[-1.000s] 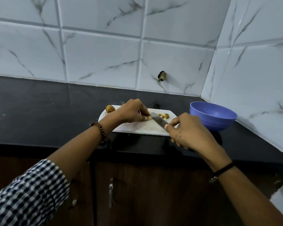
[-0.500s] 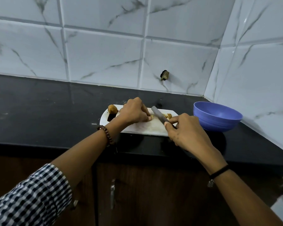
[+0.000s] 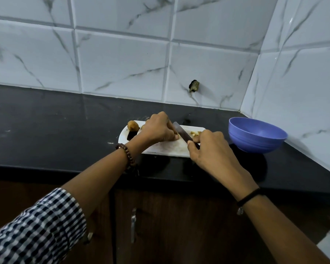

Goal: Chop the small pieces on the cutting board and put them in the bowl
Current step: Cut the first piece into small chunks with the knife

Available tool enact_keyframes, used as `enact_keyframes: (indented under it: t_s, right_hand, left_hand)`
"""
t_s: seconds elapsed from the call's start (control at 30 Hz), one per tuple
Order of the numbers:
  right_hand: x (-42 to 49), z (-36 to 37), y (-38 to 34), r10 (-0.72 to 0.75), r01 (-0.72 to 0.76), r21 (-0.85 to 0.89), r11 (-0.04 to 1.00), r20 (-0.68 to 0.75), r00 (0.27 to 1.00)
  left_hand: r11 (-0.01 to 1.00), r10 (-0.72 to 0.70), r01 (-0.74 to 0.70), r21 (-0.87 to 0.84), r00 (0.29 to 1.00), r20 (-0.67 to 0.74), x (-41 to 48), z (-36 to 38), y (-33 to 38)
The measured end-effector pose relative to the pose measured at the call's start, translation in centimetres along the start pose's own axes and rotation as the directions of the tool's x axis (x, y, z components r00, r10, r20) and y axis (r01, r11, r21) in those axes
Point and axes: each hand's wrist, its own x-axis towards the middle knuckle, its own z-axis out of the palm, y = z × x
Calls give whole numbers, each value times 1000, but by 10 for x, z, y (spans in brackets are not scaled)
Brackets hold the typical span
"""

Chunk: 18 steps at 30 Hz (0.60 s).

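A few chopped small pieces [image 3: 195, 133] lie in a loose heap on the white cutting board [image 3: 166, 149], right of centre in the frame, just beyond the knife [image 3: 181, 131]. The right hand [image 3: 208, 149] grips the knife's handle, the blade slanting up and left across the board. The left hand [image 3: 157, 128] sits knuckles-up on the board with its fingers curled, fingertips right against the blade; whether they pin a piece I cannot tell. A brown whole lump [image 3: 133, 125] rests on the board's far left corner. The blue bowl [image 3: 255, 137] stands on the black counter [image 3: 46, 121], just right of the board. White marbled tiles [image 3: 122, 63] fill the upper frame.
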Motion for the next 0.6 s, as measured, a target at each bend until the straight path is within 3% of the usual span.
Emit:
enact_keyframes:
  t_s: [0.2,0.6]
  right_hand:
    - [-3,-9,-17,-10,17,-106,994,65,998]
    - [-22,-25,-13,-13,32,-115,993,161,987]
  left_hand:
    - [1000,-13,13,5,1000,-16,-1,1,3]
    - [1000,-18,17,-24,999,-26,-6,-1,6]
